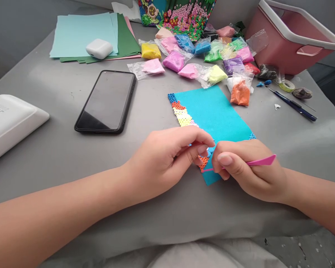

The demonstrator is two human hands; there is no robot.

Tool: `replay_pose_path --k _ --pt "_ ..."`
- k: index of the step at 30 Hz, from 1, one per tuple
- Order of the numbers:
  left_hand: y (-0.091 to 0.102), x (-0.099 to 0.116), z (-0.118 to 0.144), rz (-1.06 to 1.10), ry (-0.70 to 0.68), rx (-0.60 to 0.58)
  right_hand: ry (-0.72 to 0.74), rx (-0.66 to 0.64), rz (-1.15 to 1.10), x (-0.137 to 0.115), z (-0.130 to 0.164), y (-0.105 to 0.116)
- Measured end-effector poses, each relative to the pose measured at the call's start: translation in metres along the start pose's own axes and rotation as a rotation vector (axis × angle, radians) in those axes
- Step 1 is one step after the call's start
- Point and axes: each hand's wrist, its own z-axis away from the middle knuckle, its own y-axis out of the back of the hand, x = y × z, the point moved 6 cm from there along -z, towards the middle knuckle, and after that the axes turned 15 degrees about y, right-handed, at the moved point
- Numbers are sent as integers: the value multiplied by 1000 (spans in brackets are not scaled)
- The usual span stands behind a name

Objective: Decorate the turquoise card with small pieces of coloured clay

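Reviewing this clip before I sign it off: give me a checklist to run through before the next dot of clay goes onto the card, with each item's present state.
1. Pink tool gripped in right hand: ok.
2. Left hand steadies the blue card at its near edge: ok.
3. Blue bit of clay at the fingertips seated on the card: cannot tell, fingers hide it.
4. Dotted border along the card's left edge intact: ok.
5. Clay bags lie beyond the card on the table: ok.
6. Phone apart from the card: ok.
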Motion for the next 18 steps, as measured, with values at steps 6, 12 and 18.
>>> replay_pose_path --k 6,12,18 --pt "-5 -4 2 32 19 -53 -242 228 -371 19 7 9" --pt "0 -4 1 201 81 -9 44 508 -153 8 6 36" --pt "-4 -3 -2 535 230 -90 291 240 494 -29 2 29"
